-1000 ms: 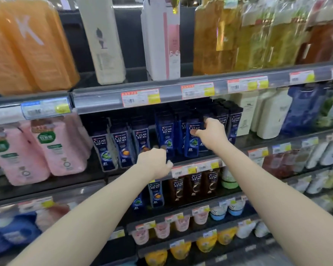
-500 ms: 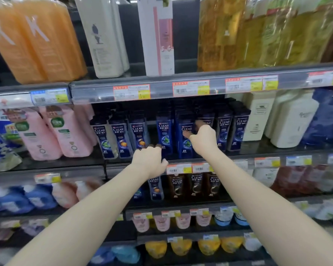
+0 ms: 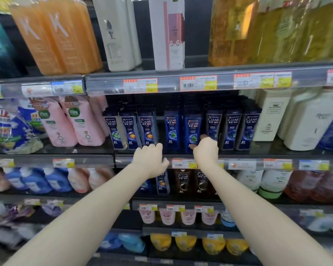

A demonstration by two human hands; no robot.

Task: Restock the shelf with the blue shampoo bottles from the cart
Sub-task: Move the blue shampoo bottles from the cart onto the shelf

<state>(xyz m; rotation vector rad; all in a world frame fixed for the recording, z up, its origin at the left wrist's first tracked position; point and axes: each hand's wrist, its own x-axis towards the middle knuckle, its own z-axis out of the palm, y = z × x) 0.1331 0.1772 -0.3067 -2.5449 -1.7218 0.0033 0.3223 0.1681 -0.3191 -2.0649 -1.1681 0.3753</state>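
Dark blue CLEAR shampoo bottles [image 3: 170, 129] stand in rows on the middle shelf [image 3: 238, 153], with a narrow gap left of centre. My right hand [image 3: 206, 152] is at the shelf's front edge. Its thumb and fingertips hold the base of one front blue bottle [image 3: 193, 129]. My left hand [image 3: 150, 160] is a loose fist in front of the shelf rail, just below the gap, with nothing seen in it. The cart is out of view.
Pink bottles [image 3: 71, 121] stand left of the blue rows and white bottles [image 3: 271, 116] to the right. Above is a shelf of orange, white and yellow bottles behind a price rail [image 3: 198, 83]. Brown CLEAR bottles [image 3: 183, 181] and small pouches fill the lower shelves.
My right hand has slid down from the bottle's label to its base. My left hand stays curled near the rail. The view has shifted slightly toward the shelf.
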